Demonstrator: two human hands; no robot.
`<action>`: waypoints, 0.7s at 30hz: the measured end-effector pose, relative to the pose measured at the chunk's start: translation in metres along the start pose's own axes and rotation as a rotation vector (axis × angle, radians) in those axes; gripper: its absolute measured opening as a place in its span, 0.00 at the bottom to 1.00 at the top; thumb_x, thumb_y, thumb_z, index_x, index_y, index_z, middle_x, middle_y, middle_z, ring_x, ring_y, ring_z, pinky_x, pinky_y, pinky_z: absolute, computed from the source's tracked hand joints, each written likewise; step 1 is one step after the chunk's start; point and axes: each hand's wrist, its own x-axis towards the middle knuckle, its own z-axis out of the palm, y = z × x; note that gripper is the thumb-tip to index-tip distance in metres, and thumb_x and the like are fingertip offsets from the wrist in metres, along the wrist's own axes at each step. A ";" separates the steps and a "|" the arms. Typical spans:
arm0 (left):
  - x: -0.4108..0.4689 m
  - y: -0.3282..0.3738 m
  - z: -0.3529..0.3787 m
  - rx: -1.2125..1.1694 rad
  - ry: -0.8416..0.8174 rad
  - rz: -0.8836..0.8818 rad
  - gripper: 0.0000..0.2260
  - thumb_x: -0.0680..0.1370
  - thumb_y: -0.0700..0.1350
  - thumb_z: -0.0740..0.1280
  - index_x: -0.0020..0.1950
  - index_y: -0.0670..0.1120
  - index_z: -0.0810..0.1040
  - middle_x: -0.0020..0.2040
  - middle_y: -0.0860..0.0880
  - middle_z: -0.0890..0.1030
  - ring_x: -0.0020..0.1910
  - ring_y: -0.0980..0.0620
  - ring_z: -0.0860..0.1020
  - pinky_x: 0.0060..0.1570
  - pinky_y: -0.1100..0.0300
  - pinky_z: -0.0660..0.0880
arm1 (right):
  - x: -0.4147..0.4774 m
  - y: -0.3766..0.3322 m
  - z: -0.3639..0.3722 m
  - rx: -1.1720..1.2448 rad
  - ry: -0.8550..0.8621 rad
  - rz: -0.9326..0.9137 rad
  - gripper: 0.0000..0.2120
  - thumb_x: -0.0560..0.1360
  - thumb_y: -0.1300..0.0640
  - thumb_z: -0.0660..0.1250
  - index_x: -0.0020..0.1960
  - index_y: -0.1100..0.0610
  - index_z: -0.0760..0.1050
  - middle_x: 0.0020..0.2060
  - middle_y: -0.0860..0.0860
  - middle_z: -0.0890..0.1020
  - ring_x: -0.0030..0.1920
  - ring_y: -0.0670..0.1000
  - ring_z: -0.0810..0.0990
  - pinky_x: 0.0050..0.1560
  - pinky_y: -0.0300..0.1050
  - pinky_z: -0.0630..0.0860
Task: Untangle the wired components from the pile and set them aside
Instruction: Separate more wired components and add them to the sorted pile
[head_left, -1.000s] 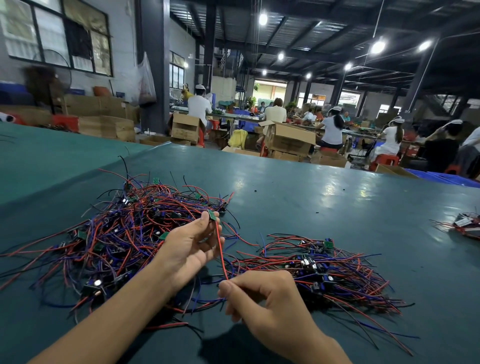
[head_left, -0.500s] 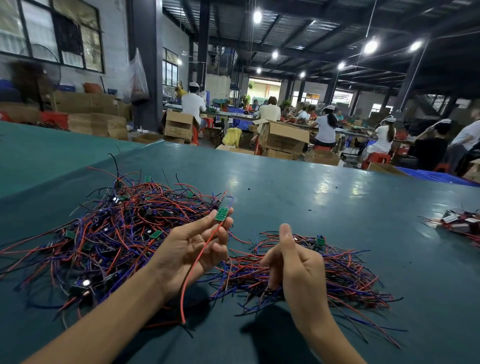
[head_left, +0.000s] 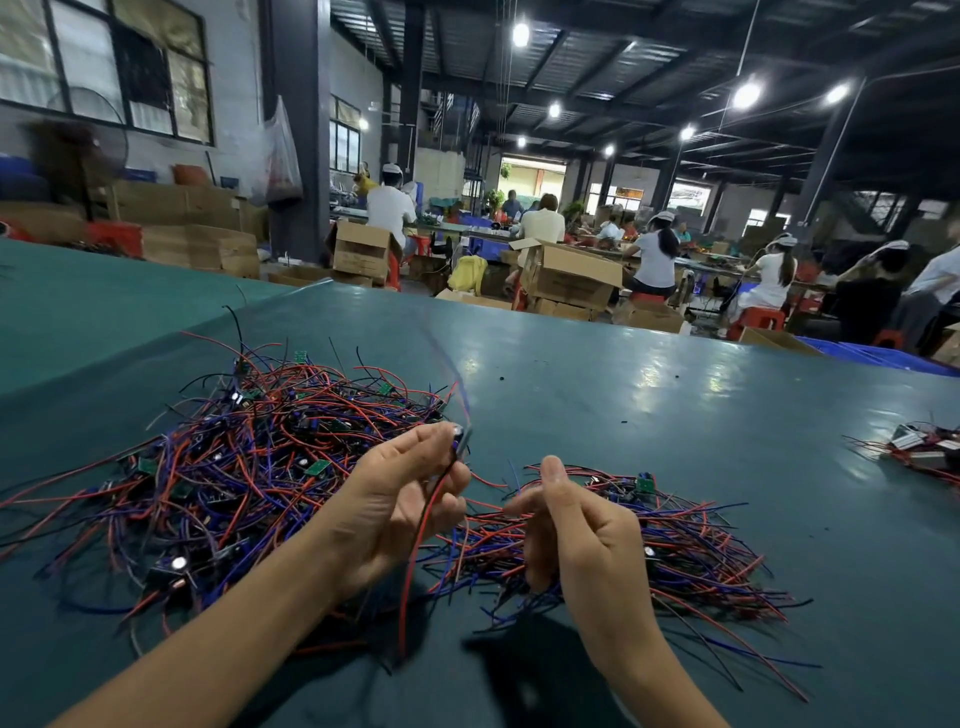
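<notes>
A big tangled pile (head_left: 228, 457) of red, blue and black wires with small green boards lies on the left of the dark green table (head_left: 649, 395). A smaller sorted heap (head_left: 670, 540) lies to its right. My left hand (head_left: 400, 499) is raised between them and pinches one wired component (head_left: 460, 439) at its fingertips; its red and black wires hang down past the palm and a blurred wire swings upward. My right hand (head_left: 576, 525) hovers over the small heap with loosely curled fingers and thumb up, holding nothing that I can see.
Another small bundle of wired parts (head_left: 919, 449) lies at the table's right edge. Beyond the far edge stand cardboard boxes (head_left: 569, 283) and several seated workers on red stools.
My right hand let go of the red wire and moved right over the small heap. My left hand lifted the component higher and turned it, so its wires now dangle and swing.
</notes>
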 end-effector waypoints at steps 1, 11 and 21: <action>-0.001 -0.001 0.000 0.116 0.004 0.066 0.22 0.56 0.52 0.87 0.43 0.47 0.85 0.37 0.48 0.78 0.34 0.55 0.78 0.28 0.62 0.74 | 0.000 -0.001 0.000 0.020 -0.024 0.009 0.19 0.80 0.44 0.64 0.42 0.56 0.85 0.25 0.56 0.76 0.23 0.53 0.73 0.24 0.45 0.70; -0.007 -0.008 0.003 0.432 -0.056 0.317 0.13 0.65 0.43 0.81 0.47 0.45 0.86 0.42 0.44 0.83 0.33 0.53 0.78 0.26 0.63 0.73 | 0.007 -0.003 -0.003 0.239 -0.020 0.156 0.16 0.69 0.44 0.73 0.48 0.55 0.87 0.33 0.56 0.81 0.25 0.52 0.75 0.23 0.42 0.71; -0.005 -0.012 -0.006 0.484 -0.164 0.282 0.16 0.69 0.42 0.80 0.57 0.45 0.85 0.57 0.41 0.85 0.52 0.45 0.84 0.33 0.63 0.76 | 0.013 -0.005 -0.011 0.368 -0.005 0.191 0.19 0.68 0.45 0.74 0.53 0.56 0.86 0.37 0.55 0.81 0.27 0.51 0.75 0.25 0.43 0.70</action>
